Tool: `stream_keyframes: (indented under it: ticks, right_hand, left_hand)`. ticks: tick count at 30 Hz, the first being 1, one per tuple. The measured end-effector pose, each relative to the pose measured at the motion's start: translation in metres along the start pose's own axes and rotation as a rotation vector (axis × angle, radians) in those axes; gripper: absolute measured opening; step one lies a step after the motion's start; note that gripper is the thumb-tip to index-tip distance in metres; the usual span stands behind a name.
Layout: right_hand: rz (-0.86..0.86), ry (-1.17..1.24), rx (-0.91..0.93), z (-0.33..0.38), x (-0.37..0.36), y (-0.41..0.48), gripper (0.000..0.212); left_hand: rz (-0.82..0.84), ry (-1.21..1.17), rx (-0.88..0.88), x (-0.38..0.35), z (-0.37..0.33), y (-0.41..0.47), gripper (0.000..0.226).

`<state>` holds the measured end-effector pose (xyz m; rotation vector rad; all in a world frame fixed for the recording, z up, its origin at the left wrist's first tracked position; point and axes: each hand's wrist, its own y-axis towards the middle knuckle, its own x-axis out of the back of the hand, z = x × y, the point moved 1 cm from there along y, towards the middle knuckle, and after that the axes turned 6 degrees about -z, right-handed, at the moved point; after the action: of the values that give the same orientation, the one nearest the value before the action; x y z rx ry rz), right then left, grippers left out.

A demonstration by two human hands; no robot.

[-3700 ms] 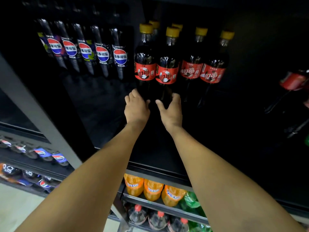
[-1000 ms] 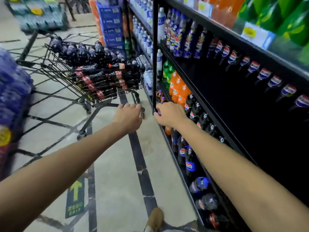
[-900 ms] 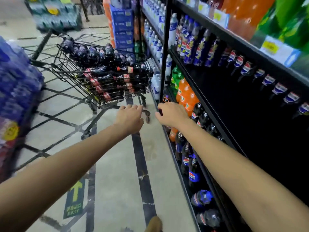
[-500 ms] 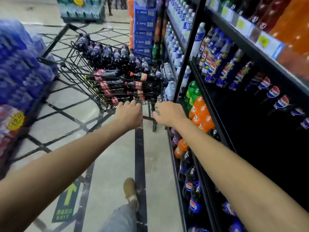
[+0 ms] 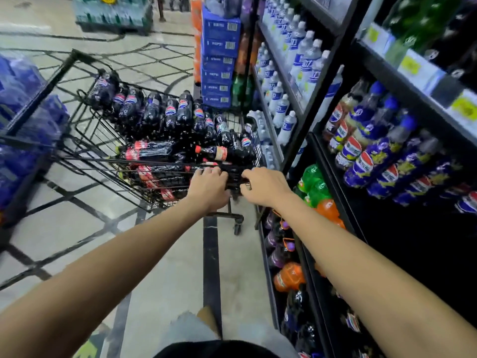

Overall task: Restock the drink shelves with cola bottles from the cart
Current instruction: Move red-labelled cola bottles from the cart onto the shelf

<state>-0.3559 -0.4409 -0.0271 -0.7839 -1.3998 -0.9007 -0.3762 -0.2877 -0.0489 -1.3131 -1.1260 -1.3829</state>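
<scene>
Cola bottles [image 5: 165, 151], dark glossy plastic with red labels, lie on their sides just beyond the fingertips, stacked in black wire cart [image 5: 85, 140]; blue-labelled bottles [image 5: 167, 109] are piled farther past them. Left hand [image 5: 209, 188] fingers bend over the near rim wire, tips lost among bottles. Right hand [image 5: 265, 187] fingers curl down onto a dark shape at the rim, perhaps a bottle; grasp cannot be told for either hand. Right of the right-hand fingers, black metal shelves [image 5: 300, 135] carry blurred green and orange bottles [image 5: 317, 192]; lower rows are cut off by the forearm. Pale tiled floor [image 5: 170, 280] lies below the fingers.
</scene>
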Motion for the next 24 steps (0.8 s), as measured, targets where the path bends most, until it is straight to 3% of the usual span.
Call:
stream_keyframes:
  ticks: [6, 17, 24]
  right_hand:
    - [0.055, 0.017, 0.042, -0.019, -0.040, 0.087, 0.043]
    - [0.221, 0.083, 0.108, -0.082, -0.119, 0.235, 0.040]
    - [0.354, 0.094, 0.109, -0.119, -0.163, 0.287, 0.042]
  left_hand:
    - [0.027, -0.005, 0.024, -0.032, 0.042, 0.061, 0.048]
    - [0.239, 0.028, 0.129, -0.102, 0.076, 0.183, 0.046]
    - [0.386, -0.053, 0.329, -0.141, 0.089, 0.229, 0.041]
